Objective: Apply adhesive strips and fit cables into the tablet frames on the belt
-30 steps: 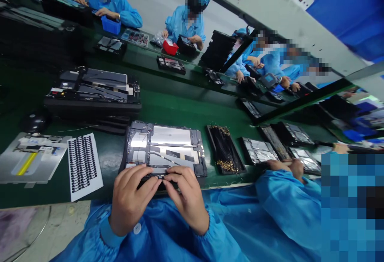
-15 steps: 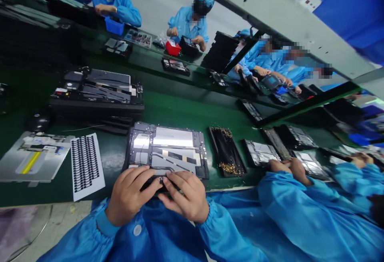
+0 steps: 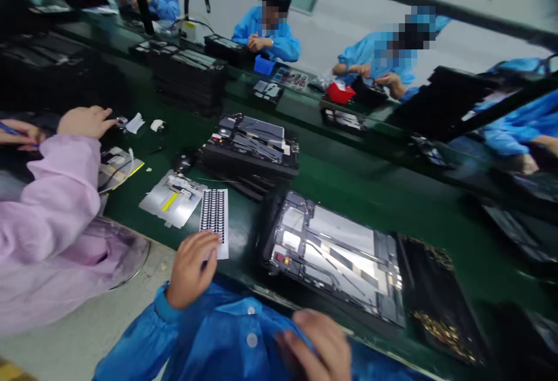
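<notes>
My left hand (image 3: pixel 192 267) reaches over the lower left part of a white sheet of small black stickers (image 3: pixel 224 215), its fingers stretched out across the rows. The thumb lies a little apart from them; whether a sticker is between the fingertips is too small to tell. At the bottom, my right hand (image 3: pixel 320 346) is smeared by motion, in front of the bench edge and near my blue smock. Right of the sheet, an opened tablet-like device (image 3: pixel 335 253) lies on a dark stack, its silver plates and black cables exposed. Neither hand touches it.
A black tray of gold-tipped cables (image 3: pixel 440 299) lies right of the device. Another device stack (image 3: pixel 248 154) stands behind the sheet, beside a silver panel with yellow tape (image 3: pixel 174 200). A person in a pink sleeve (image 3: pixel 65 183) works at the left; co-workers in blue sit opposite.
Both hands have left the device's front edge. My left hand has moved left to the sticker sheet, my right hand back toward my body. The view has swung left, showing the pink-sleeved person.
</notes>
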`<state>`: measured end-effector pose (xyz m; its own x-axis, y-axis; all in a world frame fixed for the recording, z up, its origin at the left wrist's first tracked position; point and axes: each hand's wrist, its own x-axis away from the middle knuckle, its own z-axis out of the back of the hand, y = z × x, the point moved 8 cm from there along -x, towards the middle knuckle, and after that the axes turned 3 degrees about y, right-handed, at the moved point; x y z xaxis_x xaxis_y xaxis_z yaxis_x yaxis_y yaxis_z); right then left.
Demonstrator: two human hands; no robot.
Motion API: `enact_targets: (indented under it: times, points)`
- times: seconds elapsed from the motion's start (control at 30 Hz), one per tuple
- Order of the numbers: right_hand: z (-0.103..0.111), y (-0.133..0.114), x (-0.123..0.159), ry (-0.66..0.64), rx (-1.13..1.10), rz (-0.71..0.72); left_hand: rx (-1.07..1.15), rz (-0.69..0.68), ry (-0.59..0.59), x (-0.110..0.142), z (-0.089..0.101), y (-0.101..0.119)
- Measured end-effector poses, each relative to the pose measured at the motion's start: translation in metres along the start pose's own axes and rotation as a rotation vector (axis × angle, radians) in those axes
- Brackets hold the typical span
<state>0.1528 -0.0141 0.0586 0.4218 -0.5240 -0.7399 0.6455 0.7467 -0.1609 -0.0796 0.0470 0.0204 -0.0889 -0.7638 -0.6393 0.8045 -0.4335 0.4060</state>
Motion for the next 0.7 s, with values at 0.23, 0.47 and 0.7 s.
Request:
enact_targets:
  times: [0.23, 0.47, 0.7]
  points:
    - [-0.154, -0.022, -0.037, -0.387, -0.325, -0.219, -0.101, 0.114, -0.265, 0.031, -0.010, -0.053]
    - [-0.204, -0.011, -0.057, -0.514, -0.183, -0.245, -0.132, 0.088, -0.267, 0.036, -0.016, -0.055]
    - [-0.172, -0.025, -0.066, -0.581, -0.188, -0.031, -0.128, -0.043, -0.176, 0.032, -0.024, -0.075]
